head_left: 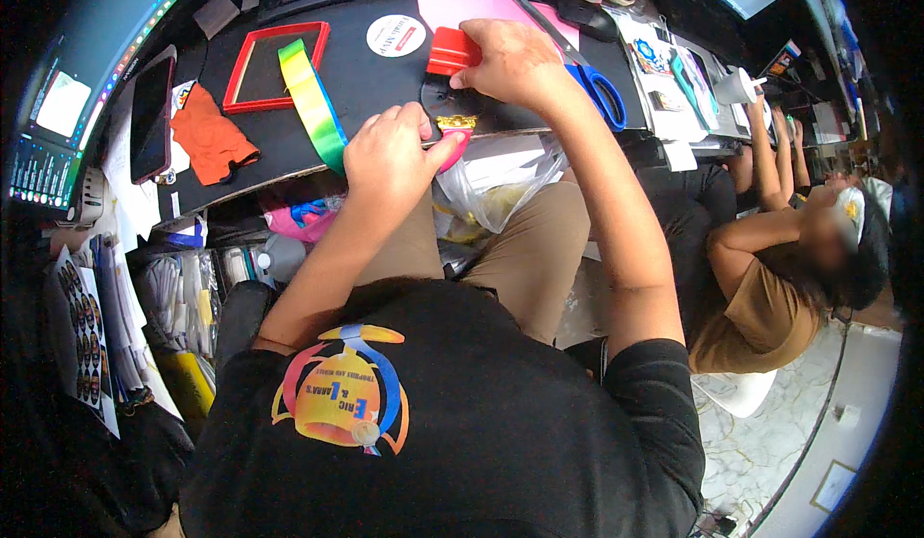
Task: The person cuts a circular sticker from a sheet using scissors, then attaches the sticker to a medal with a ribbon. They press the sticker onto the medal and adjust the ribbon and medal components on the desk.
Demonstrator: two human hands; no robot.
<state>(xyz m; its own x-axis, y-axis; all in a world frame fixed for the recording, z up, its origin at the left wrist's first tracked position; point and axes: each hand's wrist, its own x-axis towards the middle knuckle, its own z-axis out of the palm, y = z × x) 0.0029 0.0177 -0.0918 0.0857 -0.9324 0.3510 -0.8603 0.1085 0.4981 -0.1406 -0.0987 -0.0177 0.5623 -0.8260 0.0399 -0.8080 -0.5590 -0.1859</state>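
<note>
My left hand is closed at the desk's front edge, thumb and fingers pinching a small pink piece with a gold-coloured ornament at its top; its exact kind does not show. My right hand grips a red plastic squeegee, its fingers on the far edge and its thumb on the near one. Partly covered by the right hand, a dark glossy round piece lies just below the squeegee. Left of my left hand a yellow, green and blue ribbon hangs toward the desk's edge.
On the black desk lie a red-rimmed frame, a round white sticker, pink paper, blue-handled scissors, an orange-red cloth and a phone. A plastic bag sits at my lap. Another person sits at right.
</note>
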